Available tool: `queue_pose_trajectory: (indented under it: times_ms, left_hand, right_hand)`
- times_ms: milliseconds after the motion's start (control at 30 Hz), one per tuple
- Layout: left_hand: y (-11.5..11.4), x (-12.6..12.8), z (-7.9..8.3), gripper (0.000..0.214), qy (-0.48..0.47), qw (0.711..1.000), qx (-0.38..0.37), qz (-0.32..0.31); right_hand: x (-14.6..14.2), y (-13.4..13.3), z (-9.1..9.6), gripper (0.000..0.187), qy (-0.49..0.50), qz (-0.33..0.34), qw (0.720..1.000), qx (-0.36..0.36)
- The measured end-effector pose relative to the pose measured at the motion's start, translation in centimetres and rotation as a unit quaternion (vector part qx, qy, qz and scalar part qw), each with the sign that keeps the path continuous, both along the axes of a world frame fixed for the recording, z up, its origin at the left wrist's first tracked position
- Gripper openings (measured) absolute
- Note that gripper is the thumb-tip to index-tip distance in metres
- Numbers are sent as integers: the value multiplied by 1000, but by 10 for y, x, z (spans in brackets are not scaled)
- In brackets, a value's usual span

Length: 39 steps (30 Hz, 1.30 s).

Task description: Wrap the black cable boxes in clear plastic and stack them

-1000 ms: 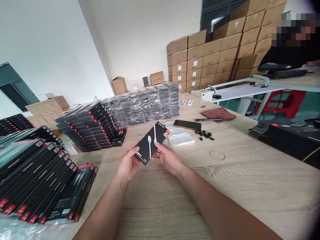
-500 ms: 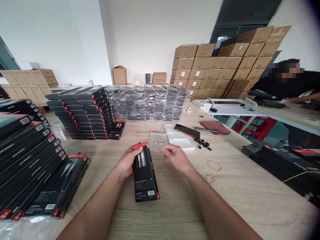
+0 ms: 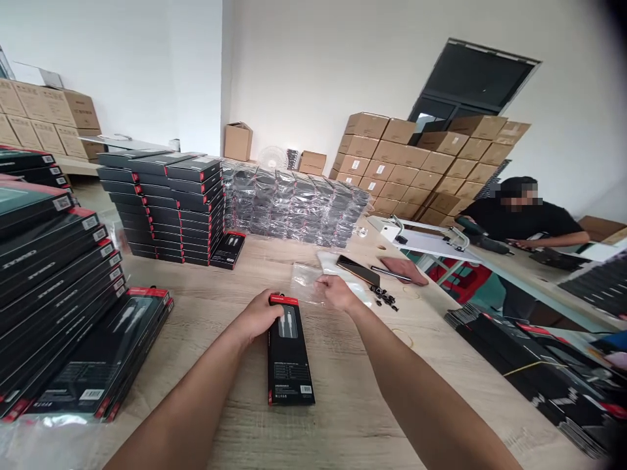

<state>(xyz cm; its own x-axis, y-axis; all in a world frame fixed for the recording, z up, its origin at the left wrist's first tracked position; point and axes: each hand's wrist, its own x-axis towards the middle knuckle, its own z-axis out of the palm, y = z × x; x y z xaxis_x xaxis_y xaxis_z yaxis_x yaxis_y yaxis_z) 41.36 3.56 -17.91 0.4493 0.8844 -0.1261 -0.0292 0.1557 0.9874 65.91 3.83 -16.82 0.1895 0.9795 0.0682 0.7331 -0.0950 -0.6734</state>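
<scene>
A black cable box with a red top end (image 3: pixel 290 359) lies flat on the light wood table (image 3: pixel 206 326), its front showing a white cable behind a window. My left hand (image 3: pixel 257 318) grips its top end. My right hand (image 3: pixel 336 292) is beyond it, with its fingers on the edge of a clear plastic bag (image 3: pixel 304 282). Past that hand lie a smartphone (image 3: pixel 357 271), a small heap of black parts (image 3: pixel 385 297) and a brown cloth (image 3: pixel 402 270) with a dark pen (image 3: pixel 390 273) beside it.
Tall stacks of black boxes (image 3: pixel 51 274) fill the table's left side, with more (image 3: pixel 533 372) at the right. Shrink-wrapped packs (image 3: pixel 294 205) stand ahead, backed by stacked cardboard cartons (image 3: pixel 416 163). A co-worker in a black shirt (image 3: pixel 522 219) works at a separate table at the right.
The box went from held up in both hands to lying flat on the table. My right hand let go and moved to the plastic bag. The view swung, shifting the room rightward.
</scene>
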Motion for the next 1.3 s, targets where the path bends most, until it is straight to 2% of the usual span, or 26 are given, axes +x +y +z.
queue_pose_trajectory:
  times_ms: [133,200,267,367,433,567,633,700,800,900,967,1067,1133,1300]
  left_hand:
    - [3,2,-7,44,-11,1000,8,12]
    - [3,2,-7,50,-21,1000,9,7]
    - [1,1,-5,45,-32,999,22,-6]
    - [-1,-1,1,15,-45,998,41,-25]
    - [-2,-2,4,25,-49,998,26,-24]
    - [-2,-2,6,48,-50,997,-50,-19]
    - [-3,-3,7,49,-59,995,-73,-22]
    - [-3,-3,7,40,-84,993,-68,-44]
    - [-3,-3,6,28,-118,989,-35,-83]
    - [-1,0,0,25,-115,990,-28,-72]
    - [0,2,-3,24,-104,992,-39,-56]
    - [0,4,-4,24,-85,994,-55,-34]
    - [-2,5,-3,25,-84,994,-53,-36]
    - [-4,5,-2,28,-77,996,-10,-50]
  right_hand:
    - [11,2,26,34,40,26,999,5]
    - [14,2,40,34,51,35,998,7]
    - [14,2,51,34,56,35,998,16]
    - [5,-1,63,33,18,33,997,63]
    - [-8,-8,66,28,-46,48,992,110]
    - [-43,-31,60,18,-195,119,954,194]
    - [-57,-41,52,20,-233,145,937,216]
    - [-66,-48,41,22,-241,154,930,231]
    - [-71,-53,21,21,-203,139,936,253]
    - [-66,-54,3,24,-104,84,959,250]
    - [-61,-56,-3,27,-38,43,970,235]
    - [-54,-63,-1,30,17,5,975,220]
    - [-53,-69,4,28,21,11,975,220]
    - [-60,-75,8,23,-73,116,965,222]
